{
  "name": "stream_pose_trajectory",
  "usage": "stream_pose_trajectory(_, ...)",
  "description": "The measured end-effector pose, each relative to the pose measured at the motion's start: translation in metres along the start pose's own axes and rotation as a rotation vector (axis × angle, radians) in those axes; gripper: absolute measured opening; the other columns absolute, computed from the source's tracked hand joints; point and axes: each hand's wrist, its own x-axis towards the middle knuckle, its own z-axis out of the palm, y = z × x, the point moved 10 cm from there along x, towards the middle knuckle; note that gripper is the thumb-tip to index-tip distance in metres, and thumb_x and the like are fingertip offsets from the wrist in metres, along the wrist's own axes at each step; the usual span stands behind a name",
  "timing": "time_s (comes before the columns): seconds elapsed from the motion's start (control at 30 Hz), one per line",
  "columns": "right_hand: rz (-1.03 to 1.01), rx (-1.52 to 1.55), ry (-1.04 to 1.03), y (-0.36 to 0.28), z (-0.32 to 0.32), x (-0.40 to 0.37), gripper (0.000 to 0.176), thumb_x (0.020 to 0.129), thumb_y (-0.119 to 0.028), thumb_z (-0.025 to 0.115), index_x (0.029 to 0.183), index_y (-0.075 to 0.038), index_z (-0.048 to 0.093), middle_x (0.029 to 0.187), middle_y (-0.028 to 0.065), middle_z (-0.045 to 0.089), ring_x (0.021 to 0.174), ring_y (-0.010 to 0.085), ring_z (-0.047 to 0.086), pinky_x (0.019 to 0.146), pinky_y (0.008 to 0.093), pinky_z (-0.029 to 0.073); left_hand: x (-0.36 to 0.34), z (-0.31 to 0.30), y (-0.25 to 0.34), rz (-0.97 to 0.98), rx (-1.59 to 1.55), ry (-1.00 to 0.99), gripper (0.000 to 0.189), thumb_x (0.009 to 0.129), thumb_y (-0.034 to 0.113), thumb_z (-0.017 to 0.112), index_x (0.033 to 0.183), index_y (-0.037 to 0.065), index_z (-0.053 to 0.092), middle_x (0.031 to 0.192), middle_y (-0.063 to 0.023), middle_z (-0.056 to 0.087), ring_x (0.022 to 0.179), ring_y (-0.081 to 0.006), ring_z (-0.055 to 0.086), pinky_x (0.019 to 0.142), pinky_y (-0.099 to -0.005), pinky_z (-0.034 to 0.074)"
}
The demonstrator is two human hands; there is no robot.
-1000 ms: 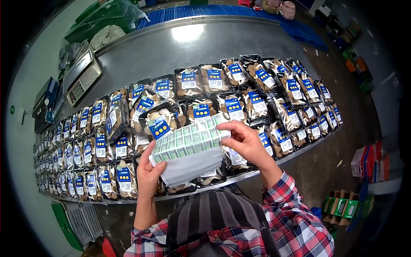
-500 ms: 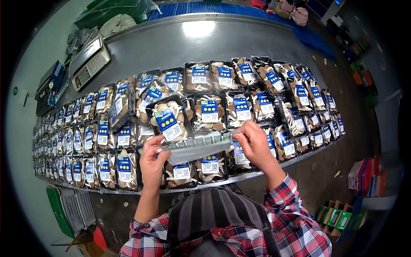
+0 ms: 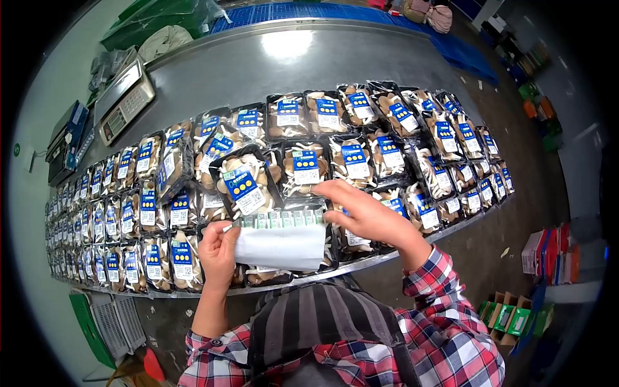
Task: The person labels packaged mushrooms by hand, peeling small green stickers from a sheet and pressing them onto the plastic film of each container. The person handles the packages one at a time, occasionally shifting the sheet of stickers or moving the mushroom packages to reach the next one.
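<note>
My left hand [image 3: 218,257] pinches the left end of a white sticker sheet [image 3: 280,248], which has a row of small green-and-white labels along its upper edge. The sheet is spread over the front packs and hides parts of them. My right hand [image 3: 371,218] is off the sheet, near its upper right corner, with thumb and fingers apart. Its fingertips are close to a mushroom pack [image 3: 304,169] with a blue label and a green sticker. Another mushroom pack [image 3: 245,184], also with a green sticker, lies tilted on others just above the sheet.
Rows of film-wrapped mushroom packs [image 3: 153,258] fill the near side of the metal table [image 3: 213,68]. A digital scale [image 3: 126,103] stands at the back left. Green boxes [image 3: 516,320] and a stack of crates [image 3: 551,255] are on the floor at right.
My right hand has let go of the sheet's right end and moved up and left, its fingers now stretched out. The sheet has turned to show more of its white face.
</note>
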Motion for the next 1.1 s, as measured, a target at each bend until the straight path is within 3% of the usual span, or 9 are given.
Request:
stream_pose_trajectory(0.23,-0.024,-0.024,-0.058,0.004,0.014,0.009,0.01,0.078,-0.011,0.058,0.084,-0.002,0.054,0.082,0.0116,0.054,0.082,0.0305,0.054,0.071,0.038,0.044,0.008,0.003,0.001,0.03,0.007,-0.038,0.008,0.082,0.003,0.06,0.089,0.001,0.055,0.067,0.0051,0.049,0.06,-0.0006,0.041,0.053,-0.0142,0.032)
stream_pose_trajectory(0.43,-0.219,-0.105,0.057,-0.013,0.02,0.005,0.007,0.076,-0.008,0.057,0.078,-0.004,0.052,0.075,0.0108,0.052,0.071,0.0285,0.055,0.062,0.0346,0.046,0.028,0.017,-0.053,-0.268,-0.074,-0.119,0.01,0.086,0.009,0.057,0.082,0.001,0.052,0.069,0.0038,0.052,0.059,-0.0001,0.043,0.053,-0.0148,0.033)
stream_pose_trajectory(0.47,-0.169,-0.123,0.043,-0.004,0.027,0.005,0.009,0.077,-0.01,0.058,0.081,-0.004,0.053,0.075,0.0095,0.053,0.069,0.024,0.056,0.062,0.0315,0.046,0.03,0.018,-0.064,-0.295,-0.065,-0.139,0.01,0.086,0.009,0.057,0.082,0.002,0.052,0.069,0.0033,0.053,0.059,-0.0003,0.043,0.053,-0.0152,0.034)
stream_pose_trajectory(0.57,0.297,0.503,0.249,0.065,0.006,0.005,0.014,0.078,-0.014,0.059,0.087,-0.004,0.055,0.079,0.0072,0.055,0.068,0.0149,0.055,0.058,0.0275,0.044,0.033,0.008,-0.086,-0.356,-0.086,-0.086,0.008,0.086,0.008,0.055,0.082,0.002,0.052,0.07,0.001,0.056,0.059,-0.0018,0.046,0.053,-0.0166,0.036)
stream_pose_trajectory(0.63,0.543,0.612,0.564,0.159,-0.022,-0.003,0.015,0.083,-0.018,0.059,0.078,-0.006,0.052,0.068,-0.0029,0.052,0.056,0.0055,0.047,0.049,0.0222,0.041,0.036,-0.003,-0.096,-0.375,-0.15,-0.005,0.007,0.085,0.007,0.055,0.082,0.002,0.052,0.07,0.0005,0.056,0.059,-0.0023,0.046,0.053,-0.0169,0.036)
stream_pose_trajectory(0.87,0.796,0.055,0.682,0.285,-0.042,0.013,0.027,0.073,-0.026,0.067,0.064,-0.002,0.057,0.058,0.0015,0.056,0.053,0.0082,0.048,0.049,0.0258,0.04,0.034,-0.004,-0.073,-0.424,-0.222,0.035,0.007,0.083,0.005,0.058,0.084,0.003,0.051,0.073,0.0005,0.055,0.062,-0.0032,0.048,0.057,-0.0166,0.037)
stream_pose_trajectory(1.0,0.714,-0.548,0.567,0.255,-0.051,0.03,0.035,0.071,-0.033,0.066,0.071,0.001,0.059,0.068,0.0179,0.062,0.069,0.0334,0.061,0.064,0.0393,0.047,0.035,0.001,-0.068,-0.418,-0.219,-0.008,0.008,0.083,0.005,0.058,0.085,0.003,0.05,0.074,0.0001,0.056,0.063,-0.0035,0.048,0.058,-0.0166,0.038)
stream_pose_trajectory(1.07,0.838,-0.587,0.552,0.26,-0.061,0.024,0.04,0.07,-0.038,0.066,0.077,0.001,0.059,0.073,0.0204,0.062,0.071,0.0357,0.061,0.066,0.0414,0.047,0.039,0.002,-0.065,-0.411,-0.247,-0.003,0.008,0.083,0.005,0.058,0.085,0.003,0.05,0.073,0.0003,0.056,0.062,-0.0033,0.048,0.057,-0.0164,0.037)
stream_pose_trajectory(1.1,0.663,-0.629,0.506,0.248,-0.065,0.029,0.036,0.071,-0.033,0.067,0.075,0.001,0.056,0.07,0.018,0.062,0.067,0.0305,0.061,0.062,0.0383,0.047,0.041,0.003,-0.064,-0.408,-0.262,0.0,0.008,0.083,0.004,0.058,0.085,0.004,0.05,0.073,0.0004,0.055,0.061,-0.0031,0.048,0.056,-0.0162,0.037)
